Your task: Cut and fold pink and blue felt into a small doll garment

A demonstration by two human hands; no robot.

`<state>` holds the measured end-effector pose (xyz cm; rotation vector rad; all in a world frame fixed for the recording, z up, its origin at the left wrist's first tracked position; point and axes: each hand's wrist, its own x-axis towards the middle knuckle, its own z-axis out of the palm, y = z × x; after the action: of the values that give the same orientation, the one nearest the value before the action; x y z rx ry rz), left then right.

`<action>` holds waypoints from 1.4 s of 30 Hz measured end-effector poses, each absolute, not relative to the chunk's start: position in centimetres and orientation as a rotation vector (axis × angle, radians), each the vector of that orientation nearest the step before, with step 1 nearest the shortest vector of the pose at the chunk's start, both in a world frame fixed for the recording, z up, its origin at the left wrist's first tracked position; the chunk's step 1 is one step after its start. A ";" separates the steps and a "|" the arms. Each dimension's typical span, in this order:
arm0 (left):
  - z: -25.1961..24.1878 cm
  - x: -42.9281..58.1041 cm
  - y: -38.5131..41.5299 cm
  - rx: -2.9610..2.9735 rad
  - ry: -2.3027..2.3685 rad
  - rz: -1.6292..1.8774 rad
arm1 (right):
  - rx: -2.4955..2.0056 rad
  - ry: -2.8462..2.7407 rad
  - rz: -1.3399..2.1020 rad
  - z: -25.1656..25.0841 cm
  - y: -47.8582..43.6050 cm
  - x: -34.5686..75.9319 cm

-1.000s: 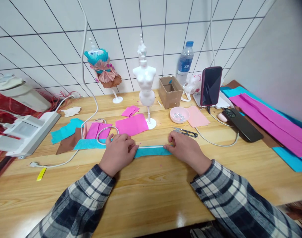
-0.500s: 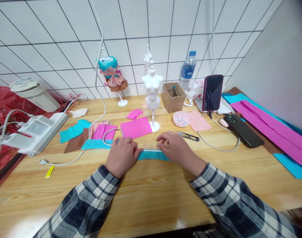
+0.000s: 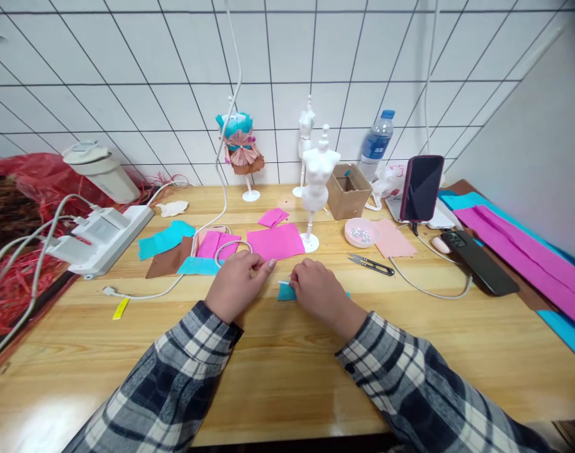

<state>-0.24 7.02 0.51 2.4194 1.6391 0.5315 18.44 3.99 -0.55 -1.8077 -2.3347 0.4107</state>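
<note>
A teal strip of paper [image 3: 284, 292] with a white band along its top edge lies on the wooden table [image 3: 287, 371], mostly covered by my hands. My right hand [image 3: 316, 294] rests palm down on it, fingers curled and pressing its left part. My left hand [image 3: 237, 282] lies just to the left, its fingertips pinched together near the strip's end. What they pinch is hidden. A white mannequin torso on a stand [image 3: 316, 189] and a pink sheet [image 3: 275, 241] sit right behind my hands.
Thread snips [image 3: 372, 265], a pink bowl of beads [image 3: 361, 232], a cardboard box [image 3: 348, 190], a water bottle [image 3: 375, 145], two phones [image 3: 421, 187] and cables lie to the right. Pink and teal sheets [image 3: 518, 251] line the right edge. A power strip [image 3: 106, 232] and a dressed mannequin [image 3: 239, 151] stand left.
My right hand slid left along the teal strip until it almost meets my left hand, and less of the strip shows. The view shifted so everything sits further right.
</note>
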 end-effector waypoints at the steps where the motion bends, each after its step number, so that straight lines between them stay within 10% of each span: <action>1: 0.4 -0.2 7.0 2.374 1.636 0.495 | -1.827 -2.327 0.388 -0.4 3.8 18.4; 30: 1.1 1.9 4.8 1.300 1.132 1.015 | -1.220 -1.732 0.594 -0.1 3.0 18.4; 42: 0.9 0.7 6.2 0.924 1.116 1.269 | -1.074 -1.538 1.625 -0.5 3.5 21.5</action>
<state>0.71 6.23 0.95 0.9239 1.1156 1.2693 21.49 3.48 -0.49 -1.0742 -1.5377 1.6251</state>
